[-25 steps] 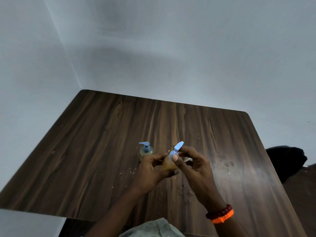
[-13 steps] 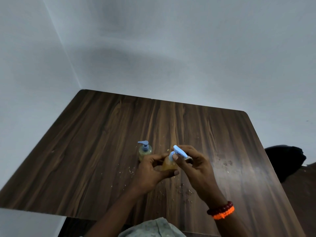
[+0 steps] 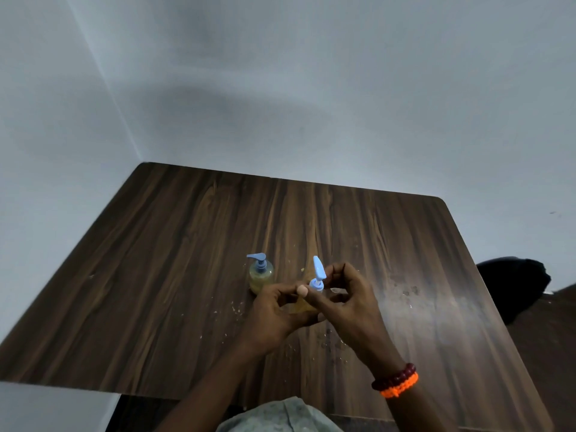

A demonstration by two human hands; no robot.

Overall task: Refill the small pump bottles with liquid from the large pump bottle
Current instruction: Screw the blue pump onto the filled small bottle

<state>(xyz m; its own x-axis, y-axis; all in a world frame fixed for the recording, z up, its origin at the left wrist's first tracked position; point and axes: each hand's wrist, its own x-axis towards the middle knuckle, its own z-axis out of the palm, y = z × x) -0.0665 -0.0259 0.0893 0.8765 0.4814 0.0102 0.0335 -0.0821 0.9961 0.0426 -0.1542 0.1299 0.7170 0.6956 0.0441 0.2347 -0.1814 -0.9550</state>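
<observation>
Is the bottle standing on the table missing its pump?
No, the standing bottle has its blue pump on top, and it stands apart from the left hand and right hand.

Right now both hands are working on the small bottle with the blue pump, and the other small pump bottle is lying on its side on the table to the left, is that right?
Not quite. The other small pump bottle stands upright, not on its side, as the head view shows. The rest holds: the left hand and right hand both work on the small bottle with the blue pump, and the other sits left on the table.

Two small pump bottles (image 3: 260, 273) (image 3: 304, 302); two hands (image 3: 274, 313) (image 3: 349, 302)
</observation>
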